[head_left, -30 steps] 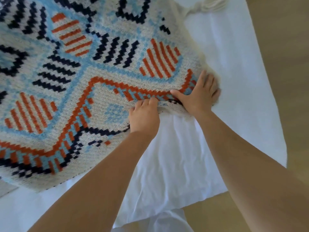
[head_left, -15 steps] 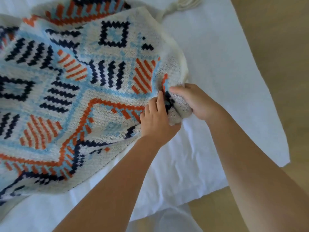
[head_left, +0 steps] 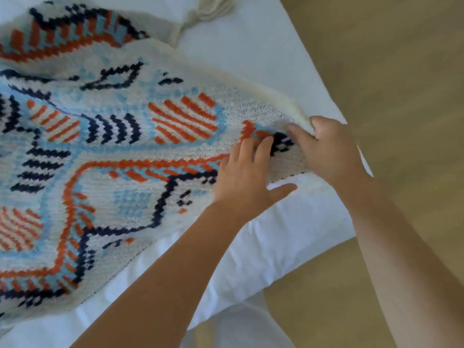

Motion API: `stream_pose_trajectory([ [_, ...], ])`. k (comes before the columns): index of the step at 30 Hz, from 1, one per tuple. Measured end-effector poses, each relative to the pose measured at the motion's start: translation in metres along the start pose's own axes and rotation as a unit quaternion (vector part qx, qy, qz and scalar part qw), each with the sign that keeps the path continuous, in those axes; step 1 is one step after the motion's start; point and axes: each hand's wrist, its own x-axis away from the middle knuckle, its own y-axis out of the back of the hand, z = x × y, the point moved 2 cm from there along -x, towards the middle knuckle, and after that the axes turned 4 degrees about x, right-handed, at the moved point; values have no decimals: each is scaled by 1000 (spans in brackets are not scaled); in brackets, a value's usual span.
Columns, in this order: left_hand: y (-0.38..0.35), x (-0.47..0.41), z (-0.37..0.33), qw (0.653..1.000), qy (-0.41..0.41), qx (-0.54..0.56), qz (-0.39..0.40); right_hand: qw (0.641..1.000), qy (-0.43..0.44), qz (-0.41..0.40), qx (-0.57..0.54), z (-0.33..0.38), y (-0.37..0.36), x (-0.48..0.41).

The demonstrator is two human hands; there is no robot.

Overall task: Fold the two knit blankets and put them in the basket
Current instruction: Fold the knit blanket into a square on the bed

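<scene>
A cream knit blanket (head_left: pixel 120 151) with orange, light blue and navy patterns lies across the white-sheeted bed (head_left: pixel 263 247), filling the left and centre of the view. My right hand (head_left: pixel 324 149) grips the blanket's near right corner, thumb on top and fingers curled round the cream edge. My left hand (head_left: pixel 247 177) rests flat on the blanket just left of that corner, fingers straight and thumb spread toward the sheet. A cream tassel (head_left: pixel 208 8) lies at the top. No basket or second blanket is in view.
The bed's corner ends at the right, with tan wooden floor (head_left: pixel 401 71) beyond it and below. White fabric (head_left: pixel 241 330) shows at the bottom centre, near my body.
The bunched corner has been pulled out to the right and stretched. My left hand has let go of its grip and now lies flat on the blanket; my right hand still holds the corner.
</scene>
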Motion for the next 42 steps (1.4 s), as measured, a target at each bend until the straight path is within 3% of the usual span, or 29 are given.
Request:
stream_pose_trajectory([
  [4,-35,-2,-12,984,19,-115,138,995,-54,4,86,-35,4,12],
  [8,-51,-3,-26,978,60,-66,188,992,-81,3,98,-73,6,25],
  [10,-60,3,-49,980,49,-25,192,992,-99,-31,75,-95,16,36],
  [13,-90,28,-88,964,7,-8,266,980,-168,-72,80,-131,21,61],
  [17,-144,45,-81,942,4,-103,319,973,-167,40,152,-166,-23,86],
  [20,-153,49,-69,926,-48,-143,346,982,-149,42,112,-166,-40,81],
  [22,-142,45,-60,936,-71,-71,337,989,-130,18,72,-149,-42,69],
  [26,-102,25,-32,969,-75,43,230,996,-62,53,21,-98,-55,37],
  [29,-65,-1,-8,984,-10,26,175,997,-39,67,-6,-53,-69,3],
  [32,-16,-42,27,996,38,27,72,996,-45,74,-35,-13,-81,-32],
  [35,29,-91,69,998,18,-53,11,993,-53,85,-60,22,-89,-63],
  [40,64,-158,121,946,-40,-287,144,995,-62,51,-61,64,-106,-106],
  [42,70,-171,130,932,-36,-308,188,995,-78,53,-40,69,-112,-113],
])
